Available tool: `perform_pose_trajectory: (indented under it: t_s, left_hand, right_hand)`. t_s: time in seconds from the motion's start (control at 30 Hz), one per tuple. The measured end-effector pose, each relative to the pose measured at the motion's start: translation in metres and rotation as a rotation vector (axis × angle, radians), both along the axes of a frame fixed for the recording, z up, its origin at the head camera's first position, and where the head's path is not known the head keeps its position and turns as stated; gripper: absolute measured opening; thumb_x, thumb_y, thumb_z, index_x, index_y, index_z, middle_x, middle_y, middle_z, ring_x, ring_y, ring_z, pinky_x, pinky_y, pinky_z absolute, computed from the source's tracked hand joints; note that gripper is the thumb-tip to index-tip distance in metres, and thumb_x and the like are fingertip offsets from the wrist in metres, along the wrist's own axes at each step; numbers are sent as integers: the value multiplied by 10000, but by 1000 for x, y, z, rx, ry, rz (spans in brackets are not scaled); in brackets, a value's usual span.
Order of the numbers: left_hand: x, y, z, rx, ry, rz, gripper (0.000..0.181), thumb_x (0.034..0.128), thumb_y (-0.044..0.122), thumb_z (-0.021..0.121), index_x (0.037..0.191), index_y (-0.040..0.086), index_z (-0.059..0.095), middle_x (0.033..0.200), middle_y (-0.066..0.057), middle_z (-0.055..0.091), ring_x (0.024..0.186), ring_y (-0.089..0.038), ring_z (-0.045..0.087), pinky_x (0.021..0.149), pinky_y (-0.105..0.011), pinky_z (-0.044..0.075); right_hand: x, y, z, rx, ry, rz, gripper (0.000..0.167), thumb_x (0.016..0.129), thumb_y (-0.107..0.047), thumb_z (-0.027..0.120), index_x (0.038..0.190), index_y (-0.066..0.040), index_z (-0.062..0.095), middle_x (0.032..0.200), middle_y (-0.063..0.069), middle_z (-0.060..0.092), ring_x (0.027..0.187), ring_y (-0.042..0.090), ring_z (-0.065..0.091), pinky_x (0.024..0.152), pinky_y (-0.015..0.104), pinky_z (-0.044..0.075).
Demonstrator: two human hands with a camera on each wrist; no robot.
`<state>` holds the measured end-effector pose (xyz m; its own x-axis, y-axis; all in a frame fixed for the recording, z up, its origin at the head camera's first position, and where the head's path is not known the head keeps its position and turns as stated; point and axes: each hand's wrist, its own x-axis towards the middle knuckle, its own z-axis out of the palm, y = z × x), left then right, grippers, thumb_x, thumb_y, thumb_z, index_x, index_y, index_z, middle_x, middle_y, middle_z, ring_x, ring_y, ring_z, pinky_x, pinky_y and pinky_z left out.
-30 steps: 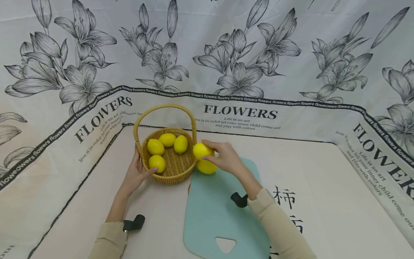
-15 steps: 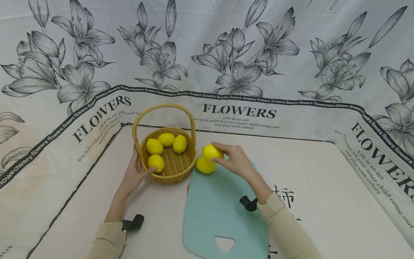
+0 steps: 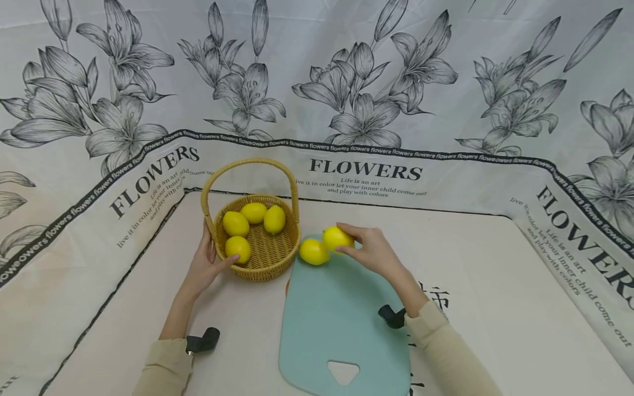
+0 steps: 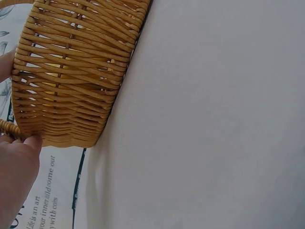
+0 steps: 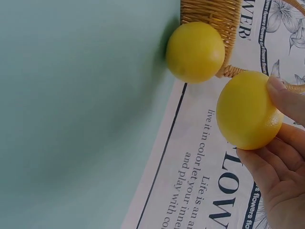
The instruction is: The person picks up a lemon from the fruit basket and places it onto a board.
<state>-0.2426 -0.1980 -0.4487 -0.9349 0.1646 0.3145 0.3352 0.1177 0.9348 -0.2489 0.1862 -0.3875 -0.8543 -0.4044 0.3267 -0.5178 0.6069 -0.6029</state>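
Note:
In the head view a wicker basket [image 3: 262,271] with an arched handle holds several lemons [image 3: 253,213]. My left hand [image 3: 202,269] grips the basket's left side, thumb over the rim by the nearest lemon; the left wrist view shows the woven wall [image 4: 71,90] with thumb and a fingertip against it. My right hand [image 3: 369,248] pinches a lemon [image 3: 338,238] between thumb and fingers, above the far end of the board. Another lemon [image 3: 314,252] lies on the board beside the basket. In the right wrist view the held lemon [image 5: 249,110] is clear of the lying lemon [image 5: 195,52].
A pale green cutting board [image 3: 342,319] with a triangular hole lies right of the basket, and something orange peeks out at its left edge. Black characters mark the white tabletop [image 3: 495,286] on the right. Flower-printed cloth [image 3: 366,165] rises behind the table.
My right hand has moved right with its lemon, away from the basket's rim and off to the right of the lying lemon. My left hand still holds the basket.

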Motion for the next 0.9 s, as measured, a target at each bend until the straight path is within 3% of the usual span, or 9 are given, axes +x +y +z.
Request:
perform_pose_trajectory:
  t_s: [0.37,0.67,0.9]
  left_hand:
    - [0,0,0,-25,-19,17,1093,868,16,697,1527,274,-136,1589,25,-177,1463,-157,-61,1177,-219,60]
    - [1,0,1,-9,-10,0,1101,860,-14,693,1528,232,-146,1588,-13,-192,1463,-177,-70,1179,-220,54]
    - [2,1,2,-5,-43,4,1110,858,-17,695,1524,241,-154,1587,18,-186,1462,-148,-64,1187,-251,49]
  right_hand:
    - [7,16,-14,27,-65,-41,562,828,-169,768,1303,51,565,1291,183,590,1182,324,568,967,421,499]
    - [5,25,-27,76,-110,-73,552,838,-175,762,1306,44,567,1275,184,602,1174,327,573,970,436,500]
    - [3,29,-36,77,-122,-88,550,837,-180,764,1302,43,572,1268,189,605,1167,327,578,959,437,508]
